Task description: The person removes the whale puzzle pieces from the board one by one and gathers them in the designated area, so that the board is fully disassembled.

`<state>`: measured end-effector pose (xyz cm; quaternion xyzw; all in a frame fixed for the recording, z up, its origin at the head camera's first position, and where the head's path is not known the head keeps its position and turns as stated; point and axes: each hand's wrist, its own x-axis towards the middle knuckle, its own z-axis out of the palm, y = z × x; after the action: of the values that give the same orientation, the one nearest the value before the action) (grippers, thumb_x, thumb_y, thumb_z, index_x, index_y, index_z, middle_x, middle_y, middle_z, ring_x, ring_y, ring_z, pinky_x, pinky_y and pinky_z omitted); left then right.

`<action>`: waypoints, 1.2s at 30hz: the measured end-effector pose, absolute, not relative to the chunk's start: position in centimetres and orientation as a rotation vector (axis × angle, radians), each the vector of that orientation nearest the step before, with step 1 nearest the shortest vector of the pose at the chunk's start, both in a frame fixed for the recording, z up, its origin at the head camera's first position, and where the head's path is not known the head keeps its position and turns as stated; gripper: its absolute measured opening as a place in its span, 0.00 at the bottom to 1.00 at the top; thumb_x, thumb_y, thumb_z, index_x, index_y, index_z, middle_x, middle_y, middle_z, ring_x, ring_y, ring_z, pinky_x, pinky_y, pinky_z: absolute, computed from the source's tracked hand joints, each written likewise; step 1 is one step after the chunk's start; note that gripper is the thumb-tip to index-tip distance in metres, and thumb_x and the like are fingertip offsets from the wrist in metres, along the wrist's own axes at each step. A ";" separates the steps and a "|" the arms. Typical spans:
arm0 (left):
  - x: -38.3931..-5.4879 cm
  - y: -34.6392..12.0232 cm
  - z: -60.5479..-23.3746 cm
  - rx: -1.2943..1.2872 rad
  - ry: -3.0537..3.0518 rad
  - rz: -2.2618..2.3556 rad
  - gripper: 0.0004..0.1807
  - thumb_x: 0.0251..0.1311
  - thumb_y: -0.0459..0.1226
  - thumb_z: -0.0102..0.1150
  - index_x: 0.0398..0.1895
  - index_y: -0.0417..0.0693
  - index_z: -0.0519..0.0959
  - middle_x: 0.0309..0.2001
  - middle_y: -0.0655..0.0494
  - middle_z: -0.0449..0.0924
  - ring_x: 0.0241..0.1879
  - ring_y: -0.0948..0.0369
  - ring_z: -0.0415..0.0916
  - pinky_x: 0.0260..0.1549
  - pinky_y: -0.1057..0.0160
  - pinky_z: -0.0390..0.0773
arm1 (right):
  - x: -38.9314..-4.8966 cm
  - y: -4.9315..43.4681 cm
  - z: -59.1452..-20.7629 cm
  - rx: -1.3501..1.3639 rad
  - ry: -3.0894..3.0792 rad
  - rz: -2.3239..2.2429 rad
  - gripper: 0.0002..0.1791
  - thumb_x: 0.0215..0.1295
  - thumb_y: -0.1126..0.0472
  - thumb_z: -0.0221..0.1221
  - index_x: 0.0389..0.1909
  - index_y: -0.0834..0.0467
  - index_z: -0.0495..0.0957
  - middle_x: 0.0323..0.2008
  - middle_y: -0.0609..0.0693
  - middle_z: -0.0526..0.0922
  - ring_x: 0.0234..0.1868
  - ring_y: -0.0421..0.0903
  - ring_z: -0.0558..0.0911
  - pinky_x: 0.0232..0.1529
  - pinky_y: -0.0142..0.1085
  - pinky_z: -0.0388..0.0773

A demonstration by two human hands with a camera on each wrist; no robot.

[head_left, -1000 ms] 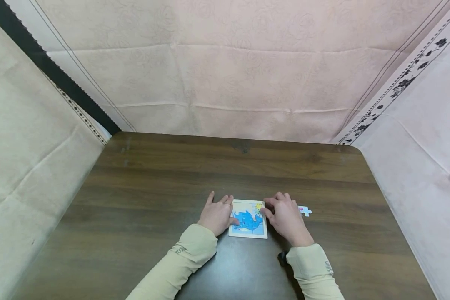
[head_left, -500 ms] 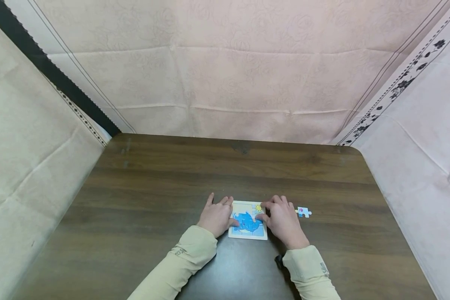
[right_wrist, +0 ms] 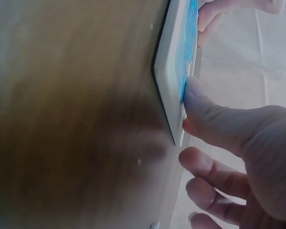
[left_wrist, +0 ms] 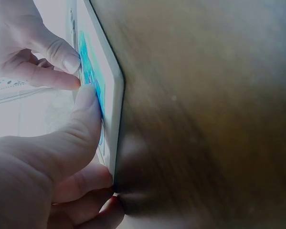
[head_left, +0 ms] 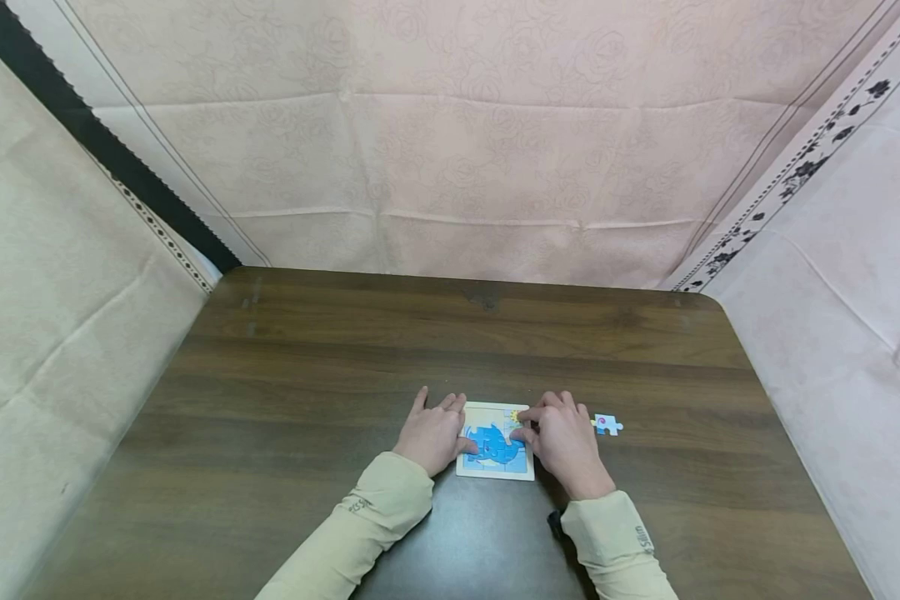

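Observation:
A jigsaw puzzle [head_left: 493, 463] with a blue whale and a yellow sun lies in a pale square frame on the table. My left hand [head_left: 430, 432] grips its left edge; in the left wrist view the thumb [left_wrist: 85, 112] rests on the picture and the other fingers lie along the border. On the right side, my right hand [head_left: 566, 442] brings thumb and index finger together at a puzzle piece, which the fingertips mostly cover. Its other fingers hang loosely bent off the edge in the right wrist view. Just right of this hand lies a loose puzzle piece [head_left: 609, 425].
The brown wooden table [head_left: 330, 350] extends on all sides of the puzzle. Pale cloth [head_left: 450, 150] hangs behind it and at both sides. A small dark object [head_left: 555, 522] shows beside the right cuff.
My right hand has shifted slightly left, its thumb and index finger coming from the frame's right edge onto the picture. More of the loose piece shows. The left hand stays in place.

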<state>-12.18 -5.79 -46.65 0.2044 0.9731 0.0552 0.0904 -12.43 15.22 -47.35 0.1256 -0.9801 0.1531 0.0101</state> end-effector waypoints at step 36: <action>-11.9 -5.9 -46.7 0.587 2.838 0.238 0.35 0.60 0.57 0.60 0.63 0.43 0.76 0.69 0.49 0.65 0.69 0.54 0.61 0.64 0.50 0.66 | -12.2 14.8 -47.1 0.306 -3.066 0.515 0.11 0.47 0.50 0.75 0.32 0.48 0.90 0.32 0.46 0.81 0.38 0.49 0.71 0.37 0.42 0.67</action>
<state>-11.93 -5.95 -46.67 0.2003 0.9694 0.0814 0.1165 -12.18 14.82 -47.06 0.0981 -0.9814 0.1648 0.0088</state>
